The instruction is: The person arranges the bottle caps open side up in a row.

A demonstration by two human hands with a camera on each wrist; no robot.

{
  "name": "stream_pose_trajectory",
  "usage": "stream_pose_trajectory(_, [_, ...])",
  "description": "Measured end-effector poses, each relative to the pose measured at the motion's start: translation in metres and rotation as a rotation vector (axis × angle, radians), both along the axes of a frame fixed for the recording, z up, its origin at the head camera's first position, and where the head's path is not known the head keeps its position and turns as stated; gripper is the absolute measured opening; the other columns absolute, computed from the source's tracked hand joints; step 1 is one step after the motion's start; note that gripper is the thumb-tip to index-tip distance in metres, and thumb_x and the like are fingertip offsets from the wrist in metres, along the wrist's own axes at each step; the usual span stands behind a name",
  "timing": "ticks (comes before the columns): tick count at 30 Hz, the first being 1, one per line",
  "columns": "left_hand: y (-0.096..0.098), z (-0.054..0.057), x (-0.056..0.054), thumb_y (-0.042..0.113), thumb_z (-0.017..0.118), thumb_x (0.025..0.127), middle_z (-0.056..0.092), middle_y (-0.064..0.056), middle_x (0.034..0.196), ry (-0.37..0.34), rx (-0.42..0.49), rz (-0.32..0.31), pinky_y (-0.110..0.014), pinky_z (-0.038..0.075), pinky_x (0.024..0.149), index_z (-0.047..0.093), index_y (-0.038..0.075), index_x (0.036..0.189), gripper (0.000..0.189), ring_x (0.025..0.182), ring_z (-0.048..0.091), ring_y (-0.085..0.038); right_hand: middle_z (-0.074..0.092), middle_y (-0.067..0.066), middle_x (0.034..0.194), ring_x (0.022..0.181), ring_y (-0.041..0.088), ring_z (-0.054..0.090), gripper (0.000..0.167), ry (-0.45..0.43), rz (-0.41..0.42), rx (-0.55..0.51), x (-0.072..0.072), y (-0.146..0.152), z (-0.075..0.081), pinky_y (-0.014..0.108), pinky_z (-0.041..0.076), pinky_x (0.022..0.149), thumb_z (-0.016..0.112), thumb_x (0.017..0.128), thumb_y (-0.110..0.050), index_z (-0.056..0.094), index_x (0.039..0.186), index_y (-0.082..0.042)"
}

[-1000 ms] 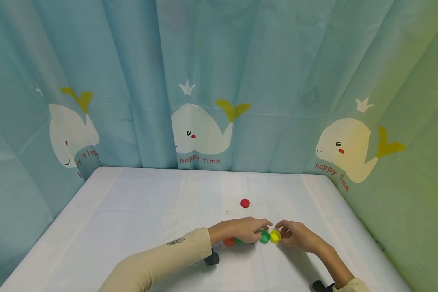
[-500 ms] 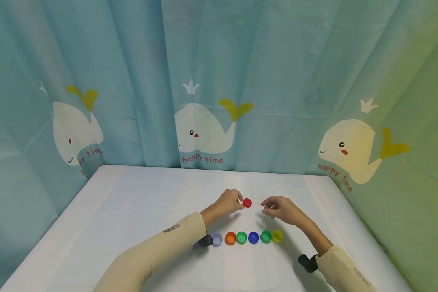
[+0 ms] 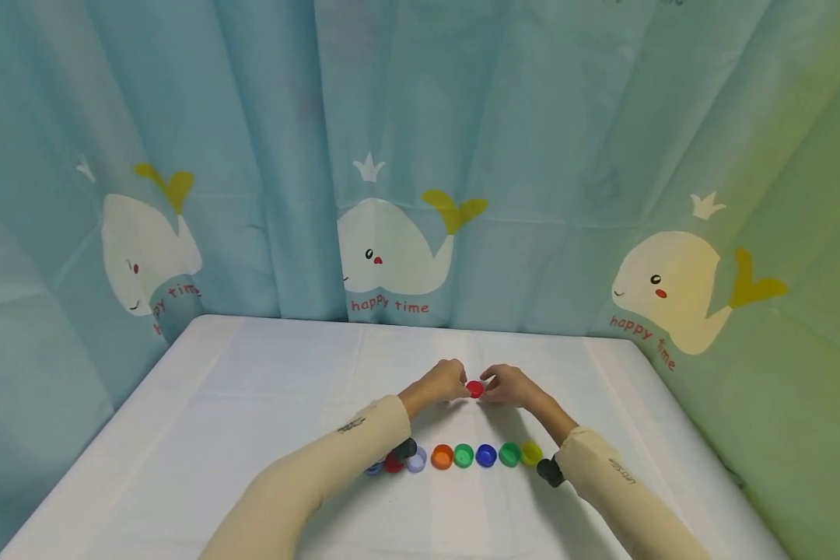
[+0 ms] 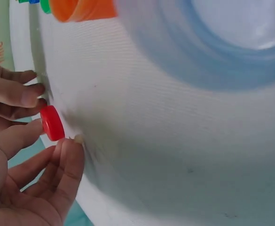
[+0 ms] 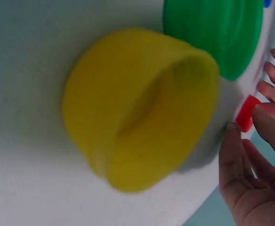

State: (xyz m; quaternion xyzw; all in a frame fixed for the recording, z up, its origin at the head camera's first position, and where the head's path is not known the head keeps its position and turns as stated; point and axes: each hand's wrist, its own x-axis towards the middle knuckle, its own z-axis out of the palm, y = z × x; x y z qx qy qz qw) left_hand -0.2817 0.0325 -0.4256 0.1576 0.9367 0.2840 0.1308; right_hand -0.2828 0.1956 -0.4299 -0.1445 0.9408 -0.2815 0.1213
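Note:
A red bottle cap sits on the white table beyond a row of other caps. My left hand reaches it from the left and, in the left wrist view, pinches the red cap between thumb and fingertips. From the right, my right hand stands close to the cap with bent, spread fingers. In the right wrist view, the right thumb and index finger lie around one end of the red cap; whether they press on it is hard to tell.
Nearer me runs a row of caps: lavender, orange, green, blue, another green and yellow. A second red cap lies partly under the left wrist camera. Curtains surround the table.
Both hands have moved from the row out to the far red cap. The left hand arrived first; the right has since closed in from the right. The row of caps came into view.

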Motion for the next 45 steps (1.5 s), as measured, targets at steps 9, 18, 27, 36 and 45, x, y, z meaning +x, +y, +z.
stream_pose_trajectory(9, [-0.003,-0.001,-0.004,0.011,0.067,0.087,0.058,-0.003,0.074,-0.039,0.005,0.006,-0.020,0.044,0.051,0.066,-0.002,0.095,0.016,0.057,0.052,-0.012,0.063,0.006,0.081,0.066,0.015,0.054,0.025,0.080,0.033,0.093,-0.003,-0.017,-0.005,0.025,0.052,0.062,0.076,0.078,-0.004,0.062,0.098,0.003])
stream_pose_trajectory(18, [-0.010,0.001,-0.003,0.009,0.064,0.089,0.065,-0.006,0.073,-0.011,0.112,-0.032,-0.019,0.044,0.049,0.071,-0.002,0.095,0.014,0.054,0.051,-0.010,0.061,0.004,0.079,0.068,0.016,0.054,0.027,0.092,0.019,0.096,-0.001,-0.017,0.000,0.026,0.052,0.066,0.076,0.079,-0.009,0.061,0.099,0.000])
stream_pose_trajectory(27, [-0.018,0.002,-0.002,0.012,0.070,0.085,0.068,-0.007,0.073,0.056,0.354,0.030,-0.021,0.048,0.049,0.071,-0.003,0.090,0.016,0.063,0.066,-0.024,0.065,0.007,0.085,0.075,0.019,0.062,0.027,0.160,0.033,0.002,0.005,-0.015,0.010,0.030,0.054,0.069,0.075,0.079,-0.005,0.058,0.099,0.000])
stream_pose_trajectory(36, [-0.030,0.008,0.006,0.013,0.070,0.085,0.066,-0.003,0.072,0.095,0.452,0.028,-0.022,0.052,0.056,0.071,-0.001,0.092,0.015,0.058,0.063,-0.013,0.067,0.008,0.086,0.068,0.016,0.064,0.028,0.139,0.108,-0.179,0.016,-0.016,0.021,0.029,0.054,0.064,0.072,0.083,-0.011,0.060,0.105,0.003])
stream_pose_trajectory(45, [-0.027,0.010,0.012,0.021,0.066,0.089,0.066,-0.002,0.081,0.078,0.530,-0.043,-0.028,0.053,0.063,0.068,0.006,0.095,0.015,0.070,0.064,-0.019,0.068,0.010,0.086,0.071,0.023,0.067,0.017,0.120,0.020,-0.286,0.026,-0.005,0.025,0.029,0.055,0.063,0.069,0.085,-0.007,0.062,0.098,0.002])
